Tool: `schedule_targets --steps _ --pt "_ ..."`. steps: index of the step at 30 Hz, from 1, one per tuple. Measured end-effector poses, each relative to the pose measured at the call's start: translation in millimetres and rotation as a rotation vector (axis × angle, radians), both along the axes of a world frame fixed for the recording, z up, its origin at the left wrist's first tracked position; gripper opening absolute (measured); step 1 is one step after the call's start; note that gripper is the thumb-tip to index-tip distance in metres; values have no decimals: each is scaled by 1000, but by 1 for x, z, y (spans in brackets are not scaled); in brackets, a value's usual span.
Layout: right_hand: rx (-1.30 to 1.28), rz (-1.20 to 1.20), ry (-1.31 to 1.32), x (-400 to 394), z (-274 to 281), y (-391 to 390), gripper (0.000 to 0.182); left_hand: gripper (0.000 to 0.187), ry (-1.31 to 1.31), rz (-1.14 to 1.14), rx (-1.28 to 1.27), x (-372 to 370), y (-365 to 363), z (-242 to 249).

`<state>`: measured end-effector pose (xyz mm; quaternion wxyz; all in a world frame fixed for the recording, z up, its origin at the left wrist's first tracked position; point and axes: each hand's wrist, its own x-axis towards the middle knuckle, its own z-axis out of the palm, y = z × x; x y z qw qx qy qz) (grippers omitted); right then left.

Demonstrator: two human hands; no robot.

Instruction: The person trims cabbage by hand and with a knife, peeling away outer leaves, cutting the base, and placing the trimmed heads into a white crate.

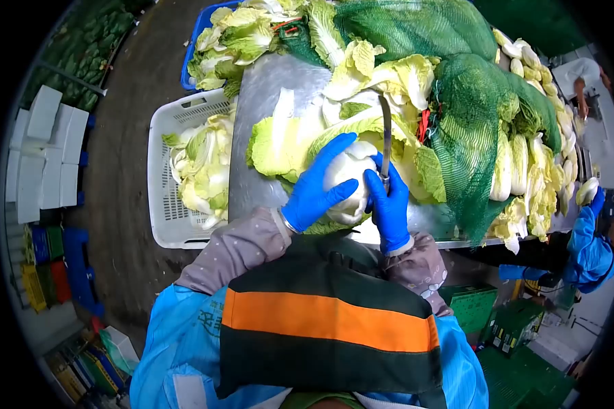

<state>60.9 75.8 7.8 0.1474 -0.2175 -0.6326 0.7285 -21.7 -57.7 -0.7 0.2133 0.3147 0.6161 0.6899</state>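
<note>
My left hand (323, 184), in a blue glove, is closed round the left side of a napa cabbage (350, 183) whose white base faces me. On the cabbage's right side is my gloved right hand (389, 208), fingers wrapped round the handle of a knife (387, 129). The curved blade points up and away from me, beside the cabbage. Loose outer leaves (280, 143) lie under and behind it on the metal table (252, 191). Part of the knife's handle is hidden by my fingers.
A white basket (158, 198) with cut leaves stands left, a blue crate (192, 51) behind it. Green net sacks (464, 136) of cabbages fill the table's right and back. Further right, a co-worker's blue sleeve (590, 245) shows, the gloved hand holding a cabbage (587, 191).
</note>
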Motion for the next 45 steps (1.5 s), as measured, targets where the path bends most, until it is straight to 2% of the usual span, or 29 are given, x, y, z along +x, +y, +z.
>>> schedule_targets --steps 2,5,7,9,10,11,13,14,15,17,18,19,20,23,24,25,27,28,29,31,32,35,37,39,41,42,43,45 --pt "-143 52 -147 5 1 6 45 64 15 27 -57 2 -4 -9" --pt "-70 72 -39 1 -7 9 44 56 -222 -2 140 -11 -16 -12" --pt "222 -7 135 -8 -32 15 45 51 -152 62 67 -16 -21 -17" --pt "423 -57 -367 -4 -27 31 49 48 -170 83 53 -13 -21 -14" --pt "638 -173 -95 -3 -45 37 53 40 -162 117 68 -11 -20 -15" --pt "719 -275 85 1 -58 45 52 33 -157 155 85 -10 -16 -17" --pt "449 -256 9 8 4 26 52 27 -169 213 61 -3 -8 -11" --pt "331 -146 143 11 9 23 50 26 -163 238 38 1 -2 -8" --pt "520 -10 272 8 12 22 50 24 -152 262 18 3 4 -6" --pt "591 53 209 1 19 11 52 22 -219 295 45 -2 10 -10" --pt "424 30 57 -2 18 9 55 22 -240 302 64 -9 11 -16" --pt "292 25 113 -7 9 10 55 21 -263 314 85 -15 11 -20" --pt "303 55 111 -8 11 11 53 25 -299 306 86 -20 7 -23" --pt "352 162 11 -6 22 12 51 31 65 617 -138 -24 6 -16" --pt "374 200 -37 -6 24 14 51 36 451 737 -287 -31 0 -14" --pt "395 193 22 -8 21 15 52 31 706 820 -245 -32 -4 14" --pt "433 178 131 -8 10 17 54 32 944 661 -211 -28 -18 43" --pt "443 234 15 -5 15 19 56 31 689 397 -71 -20 -20 49" --pt "406 246 32 -4 12 18 55 29 659 216 -232 -18 -20 53" --pt "334 273 74 -8 -1 14 54 41 755 112 -616 -19 -18 66" --pt "437 253 80 -9 -15 15 52 47 706 74 -666 -22 -21 64" --pt "520 197 -201 -4 -22 13 51 61 570 -54 -840 -32 -37 56" --pt "745 25 -327 -5 -52 14 49 65 506 -134 -983 -40 -45 59" --pt "872 33 -503 -5 -71 19 46 64 479 -119 -875 -50 -59 54" --pt "959 -21 -506 -3 -94 27 47 63 388 -110 -753 -59 -75 57" --pt "971 -32 -508 0 -98 33 48 58 224 -69 -712 -59 -84 73" --pt "984 -44 -506 1 -101 40 50 60 204 -41 -678 -63 -94 93" --pt "1013 -68 -481 2 -110 51 49 59 91 82 -443 -68 -116 126"
